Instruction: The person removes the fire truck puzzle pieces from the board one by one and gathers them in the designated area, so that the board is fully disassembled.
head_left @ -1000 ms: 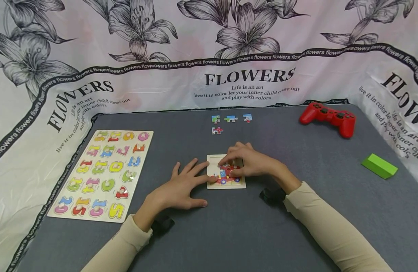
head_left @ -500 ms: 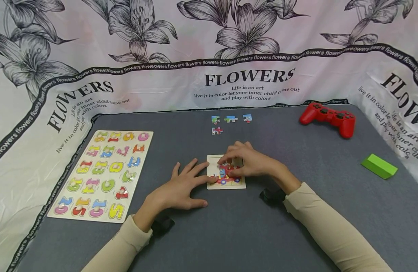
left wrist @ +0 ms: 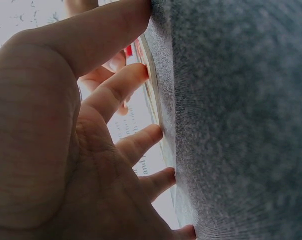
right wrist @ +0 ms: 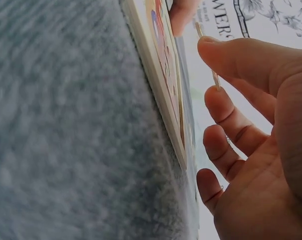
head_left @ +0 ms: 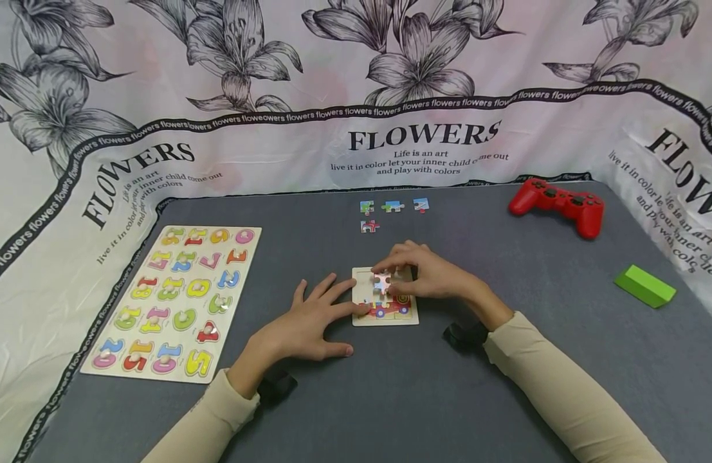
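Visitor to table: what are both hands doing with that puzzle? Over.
Right hand pinching jigsaw piece, held off the puzzle board. Left hand, fingers spread, touching board's left side. Four loose pieces beyond the board, not in the way.

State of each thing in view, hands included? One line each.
Puzzle tray: flat, partly filled; lower part has pieces, upper left bare, some hidden
Held piece: lifted off the tray, pinched
Right hand: pinching that piece, thumb and fingertips
Left hand: fingers spread, one fingertip on the tray
Four loose pieces: on the table, apart
Number board: flat, numbers seated
Controller: buttons up, power unclear
Green block: lying down
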Tool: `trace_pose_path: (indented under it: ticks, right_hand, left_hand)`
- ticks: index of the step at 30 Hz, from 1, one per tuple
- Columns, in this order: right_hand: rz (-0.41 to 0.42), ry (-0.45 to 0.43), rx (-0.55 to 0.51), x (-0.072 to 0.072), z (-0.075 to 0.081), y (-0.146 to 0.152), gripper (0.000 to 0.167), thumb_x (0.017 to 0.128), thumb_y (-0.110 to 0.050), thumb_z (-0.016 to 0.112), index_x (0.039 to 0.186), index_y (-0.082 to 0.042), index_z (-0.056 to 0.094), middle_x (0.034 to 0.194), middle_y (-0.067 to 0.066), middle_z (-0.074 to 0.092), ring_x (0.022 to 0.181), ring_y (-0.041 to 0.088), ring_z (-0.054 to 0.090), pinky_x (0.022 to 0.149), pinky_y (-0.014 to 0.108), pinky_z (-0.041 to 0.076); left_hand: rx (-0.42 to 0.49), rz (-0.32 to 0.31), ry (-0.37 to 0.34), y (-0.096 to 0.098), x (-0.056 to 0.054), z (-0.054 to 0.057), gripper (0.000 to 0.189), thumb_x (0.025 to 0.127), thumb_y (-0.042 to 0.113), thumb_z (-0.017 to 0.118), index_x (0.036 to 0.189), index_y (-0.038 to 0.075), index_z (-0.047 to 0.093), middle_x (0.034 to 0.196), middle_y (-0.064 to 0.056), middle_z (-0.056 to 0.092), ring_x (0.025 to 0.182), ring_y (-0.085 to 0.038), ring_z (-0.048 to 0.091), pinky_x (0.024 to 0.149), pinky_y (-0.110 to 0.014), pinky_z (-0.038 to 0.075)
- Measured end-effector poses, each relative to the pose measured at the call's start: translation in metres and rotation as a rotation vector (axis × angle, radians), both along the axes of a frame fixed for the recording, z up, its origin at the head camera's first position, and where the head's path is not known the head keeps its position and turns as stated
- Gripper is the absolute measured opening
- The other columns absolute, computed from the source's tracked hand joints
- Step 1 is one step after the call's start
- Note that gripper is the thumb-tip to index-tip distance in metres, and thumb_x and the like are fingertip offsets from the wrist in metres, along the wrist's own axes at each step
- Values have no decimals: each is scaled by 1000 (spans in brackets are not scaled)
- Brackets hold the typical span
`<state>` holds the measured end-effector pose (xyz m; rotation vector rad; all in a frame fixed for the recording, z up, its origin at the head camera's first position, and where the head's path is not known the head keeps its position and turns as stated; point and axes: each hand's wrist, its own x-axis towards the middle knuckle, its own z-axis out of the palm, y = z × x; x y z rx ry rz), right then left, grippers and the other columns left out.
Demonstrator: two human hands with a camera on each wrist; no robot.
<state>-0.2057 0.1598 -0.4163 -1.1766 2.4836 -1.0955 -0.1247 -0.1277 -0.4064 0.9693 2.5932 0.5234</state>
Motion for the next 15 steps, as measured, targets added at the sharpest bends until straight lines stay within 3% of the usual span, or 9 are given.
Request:
trace_pose_path:
  ticks: [15]
  right_hand:
    - [-64,-27,-38,-11,-1,10,39,88,-16,81,126,-14,73,102,-1,66,92,20,52,82,36,42]
  left_hand:
    - [-3,-2,6,1,0,1,69,88,45,77,151,37,49,170,-4,23,159,-42,8,114,-81,3]
